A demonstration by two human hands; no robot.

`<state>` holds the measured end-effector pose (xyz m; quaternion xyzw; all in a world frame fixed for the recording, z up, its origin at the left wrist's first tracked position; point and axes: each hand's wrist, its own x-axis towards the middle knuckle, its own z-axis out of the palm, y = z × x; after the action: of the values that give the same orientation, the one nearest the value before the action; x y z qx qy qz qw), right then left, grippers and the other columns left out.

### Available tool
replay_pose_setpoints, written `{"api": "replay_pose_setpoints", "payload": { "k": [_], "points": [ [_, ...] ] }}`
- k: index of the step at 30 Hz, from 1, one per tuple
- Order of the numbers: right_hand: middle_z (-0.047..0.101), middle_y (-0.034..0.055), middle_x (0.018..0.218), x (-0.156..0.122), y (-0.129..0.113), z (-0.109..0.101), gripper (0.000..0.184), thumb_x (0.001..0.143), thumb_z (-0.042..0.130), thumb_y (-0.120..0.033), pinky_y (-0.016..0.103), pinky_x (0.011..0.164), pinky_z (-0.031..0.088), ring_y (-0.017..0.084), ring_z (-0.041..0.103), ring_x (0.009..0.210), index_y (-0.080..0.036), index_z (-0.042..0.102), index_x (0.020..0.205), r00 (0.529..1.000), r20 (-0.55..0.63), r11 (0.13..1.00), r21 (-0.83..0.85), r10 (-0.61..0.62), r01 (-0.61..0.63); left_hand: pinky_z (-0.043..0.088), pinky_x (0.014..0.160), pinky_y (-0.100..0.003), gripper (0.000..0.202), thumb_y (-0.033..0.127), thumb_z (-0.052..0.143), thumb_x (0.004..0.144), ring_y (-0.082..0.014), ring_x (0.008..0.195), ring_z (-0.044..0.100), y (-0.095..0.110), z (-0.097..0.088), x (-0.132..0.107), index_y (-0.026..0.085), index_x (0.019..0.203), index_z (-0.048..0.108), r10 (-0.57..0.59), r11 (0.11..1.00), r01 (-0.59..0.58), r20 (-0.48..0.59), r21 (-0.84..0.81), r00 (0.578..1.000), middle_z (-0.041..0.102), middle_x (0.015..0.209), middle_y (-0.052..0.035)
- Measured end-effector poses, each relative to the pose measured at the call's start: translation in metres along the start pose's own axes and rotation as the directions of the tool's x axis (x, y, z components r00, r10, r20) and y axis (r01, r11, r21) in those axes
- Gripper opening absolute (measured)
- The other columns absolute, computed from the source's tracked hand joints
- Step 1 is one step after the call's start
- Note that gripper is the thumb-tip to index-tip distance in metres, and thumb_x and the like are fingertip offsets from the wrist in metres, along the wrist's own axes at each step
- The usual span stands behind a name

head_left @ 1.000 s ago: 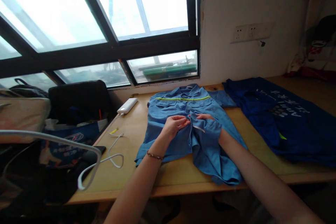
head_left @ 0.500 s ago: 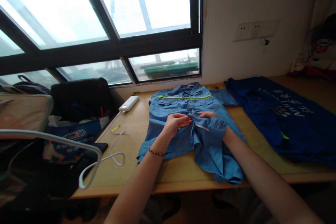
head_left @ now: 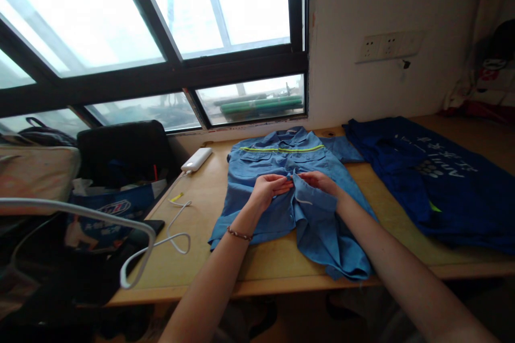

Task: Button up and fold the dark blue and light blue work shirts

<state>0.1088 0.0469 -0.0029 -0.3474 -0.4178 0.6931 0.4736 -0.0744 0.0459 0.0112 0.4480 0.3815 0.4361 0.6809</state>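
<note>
A light blue work shirt with a yellow stripe across the chest lies spread on the wooden table, its collar toward the wall. My left hand pinches the edge of the front placket near the middle of the shirt. Close beside it, my right hand grips the other front edge, with its fingers partly behind the cloth. Between the hands the two edges nearly meet; whether a button is held there is too small to tell. The right front panel is lifted and folded, showing a short white strip.
A dark blue garment with white lettering lies on the right of the table. At the left stand a white power bank and its white cable. A black chair and bags are further left; a window and wall sockets are behind.
My right hand has come out from under the lifted shirt panel, so more of it shows, and the panel has dropped slightly. My left hand keeps its hold in nearly the same place.
</note>
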Motion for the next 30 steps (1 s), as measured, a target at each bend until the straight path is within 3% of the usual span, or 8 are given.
{"api": "replay_pose_setpoints", "payload": {
  "k": [3,8,11,14,17,20,26,30],
  "points": [
    [0.064,0.0023,0.059,-0.002,0.008,0.008,0.023,0.064,0.064,-0.031,0.021,0.047,0.044,0.012,0.057,0.048,-0.014,0.066,0.079,0.999,-0.017,0.995,-0.087,-0.044,0.042,0.051,0.072,-0.032,0.03,0.026,0.073,0.059,-0.0224,0.076,0.065,-0.001,0.001,0.0,0.006,0.078,0.064,0.023,1.0,-0.022,-0.018,0.022,1.0,0.067,0.077,-0.0138],
    [0.059,-0.0006,0.048,-0.005,0.014,0.024,0.019,0.063,0.064,-0.034,0.022,0.041,0.04,0.012,0.053,0.04,-0.015,0.062,0.066,0.941,-0.155,0.901,-0.368,-0.302,0.228,0.051,0.066,-0.03,0.032,0.033,0.073,0.057,-0.0176,0.064,0.064,-0.003,0.005,0.001,0.008,0.075,0.065,0.029,0.998,-0.026,-0.049,0.061,0.998,0.066,0.068,-0.0104],
    [0.06,-0.0004,0.05,-0.009,0.016,0.031,0.017,0.068,0.059,-0.034,0.023,0.044,0.041,0.013,0.055,0.043,-0.018,0.057,0.064,0.883,-0.164,0.758,-0.595,-0.44,0.267,0.049,0.057,-0.024,0.032,0.038,0.071,0.058,-0.0129,0.056,0.06,-0.006,0.009,0.0,0.009,0.072,0.064,0.043,0.993,-0.034,-0.079,0.116,0.996,0.064,0.063,-0.0068],
    [0.061,-0.0003,0.053,-0.014,0.02,0.037,0.012,0.07,0.057,-0.029,0.023,0.051,0.04,0.014,0.057,0.05,-0.019,0.054,0.064,0.819,-0.138,0.541,-0.809,-0.556,0.231,0.043,0.047,-0.018,0.031,0.036,0.073,0.055,-0.0085,0.049,0.054,-0.011,0.013,0.0,0.011,0.069,0.063,0.101,0.98,-0.077,-0.127,0.182,0.987,0.061,0.059,-0.0027],
    [0.061,-0.0007,0.057,-0.016,0.022,0.041,0.008,0.068,0.058,-0.026,0.023,0.054,0.039,0.014,0.058,0.055,-0.02,0.053,0.068,0.784,-0.12,0.412,-0.893,-0.609,0.183,0.038,0.044,-0.017,0.028,0.033,0.074,0.053,-0.0068,0.046,0.05,-0.013,0.014,-0.001,0.011,0.066,0.062,0.103,0.989,-0.083,-0.164,0.125,0.981,0.059,0.056,-0.0013],
    [0.058,-0.0034,0.052,-0.016,0.023,0.044,0.014,0.068,0.058,-0.026,0.023,0.053,0.038,0.014,0.056,0.051,-0.02,0.053,0.079,0.794,-0.111,0.443,-0.871,-0.598,0.212,0.042,0.048,-0.02,0.027,0.028,0.076,0.051,-0.0093,0.048,0.053,-0.011,0.013,-0.001,0.011,0.065,0.06,0.032,0.998,-0.039,-0.171,-0.039,0.985,0.059,0.057,-0.0021],
    [0.048,-0.0084,0.045,-0.012,0.026,0.043,0.033,0.068,0.059,-0.03,0.02,0.043,0.032,0.009,0.043,0.039,-0.019,0.049,0.098,0.845,-0.159,0.719,-0.619,-0.51,0.317,0.042,0.048,-0.021,0.024,0.014,0.074,0.051,-0.0084,0.045,0.051,-0.01,0.011,0.002,0.012,0.067,0.057,-0.043,0.982,0.002,-0.214,-0.189,0.976,0.055,0.053,0.001],
    [0.042,-0.0096,0.042,-0.009,0.028,0.041,0.039,0.066,0.06,-0.029,0.019,0.038,0.024,0.006,0.034,0.036,-0.017,0.051,0.102,0.892,-0.151,0.816,-0.491,-0.426,0.306,0.04,0.047,-0.02,0.026,0.009,0.071,0.051,-0.0064,0.042,0.048,-0.017,0.009,0.008,0.013,0.068,0.052,-0.029,0.97,-0.036,-0.265,-0.239,0.964,0.05,0.049,0.0047]
  ]
}}
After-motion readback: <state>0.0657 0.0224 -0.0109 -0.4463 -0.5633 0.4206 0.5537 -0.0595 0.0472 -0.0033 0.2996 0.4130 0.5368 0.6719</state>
